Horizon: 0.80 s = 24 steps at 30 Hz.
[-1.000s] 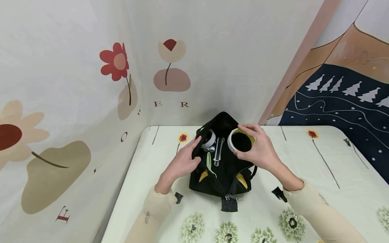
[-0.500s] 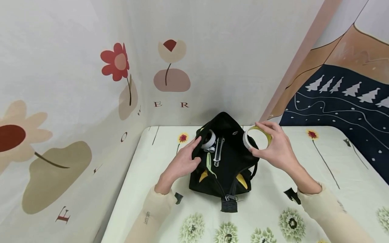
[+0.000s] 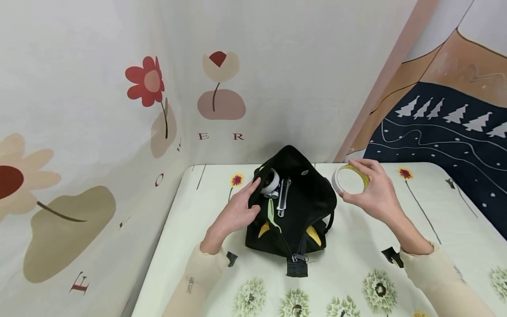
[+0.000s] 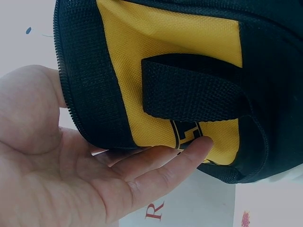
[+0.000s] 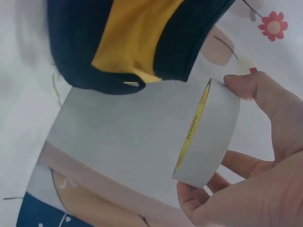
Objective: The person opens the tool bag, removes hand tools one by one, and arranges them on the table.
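Note:
A black and yellow zippered tool bag (image 3: 313, 207) stands with its mouth spread wide. My left hand (image 3: 235, 211) grips the bag's left edge; in the left wrist view its fingers lie along the yellow side panel near the black strap (image 4: 189, 90), and the thumb goes behind the zipper edge. To the right of the bag, my right hand (image 3: 374, 191) holds a roll of white tape (image 5: 208, 137) with a yellow inner core, in the air between thumb and fingers. Inside the bag lie a utility knife (image 3: 283, 197) and another white tape roll (image 3: 275, 182).
Small silvery cylinder ends (image 3: 271, 193) show beside the knife. A flower-printed cover (image 3: 336, 273) lies on the table. Patterned cloth walls (image 3: 277, 88) stand close behind the bag and on the left. Dark wrist straps (image 3: 392, 256) sit by both sleeves.
My right hand has carried the tape roll rightward, out of the bag's mouth and away from it. The left hand keeps its place on the bag's edge.

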{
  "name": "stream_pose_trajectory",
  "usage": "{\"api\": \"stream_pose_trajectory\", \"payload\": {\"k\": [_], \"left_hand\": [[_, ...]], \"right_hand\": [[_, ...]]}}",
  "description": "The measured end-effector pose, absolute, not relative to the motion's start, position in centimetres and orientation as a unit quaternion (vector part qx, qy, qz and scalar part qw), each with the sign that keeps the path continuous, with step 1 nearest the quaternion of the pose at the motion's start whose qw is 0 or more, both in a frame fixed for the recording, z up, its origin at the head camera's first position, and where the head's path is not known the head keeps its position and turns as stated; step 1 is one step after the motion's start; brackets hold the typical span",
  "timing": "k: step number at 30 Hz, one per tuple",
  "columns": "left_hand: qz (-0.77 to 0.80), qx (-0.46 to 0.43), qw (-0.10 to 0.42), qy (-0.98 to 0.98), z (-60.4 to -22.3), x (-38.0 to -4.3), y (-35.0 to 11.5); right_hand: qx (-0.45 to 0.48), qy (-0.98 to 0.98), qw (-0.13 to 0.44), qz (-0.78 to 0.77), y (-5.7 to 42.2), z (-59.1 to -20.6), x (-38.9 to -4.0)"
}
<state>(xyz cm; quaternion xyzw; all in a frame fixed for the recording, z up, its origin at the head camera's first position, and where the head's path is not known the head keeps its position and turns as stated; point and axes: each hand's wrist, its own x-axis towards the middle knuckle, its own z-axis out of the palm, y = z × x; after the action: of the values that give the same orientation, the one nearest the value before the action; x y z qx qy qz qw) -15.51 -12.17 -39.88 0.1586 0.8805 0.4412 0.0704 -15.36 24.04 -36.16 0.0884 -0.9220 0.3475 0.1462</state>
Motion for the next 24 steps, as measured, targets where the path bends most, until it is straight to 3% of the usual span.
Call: {"api": "stream_pose_trajectory", "payload": {"k": [24], "left_hand": [[0.440,0.162,0.072,0.880,-40.2,-15.7,-12.3]], "right_hand": [[0.057,-0.933,0.126,0.332,26.6,-39.8,-16.4]]}}
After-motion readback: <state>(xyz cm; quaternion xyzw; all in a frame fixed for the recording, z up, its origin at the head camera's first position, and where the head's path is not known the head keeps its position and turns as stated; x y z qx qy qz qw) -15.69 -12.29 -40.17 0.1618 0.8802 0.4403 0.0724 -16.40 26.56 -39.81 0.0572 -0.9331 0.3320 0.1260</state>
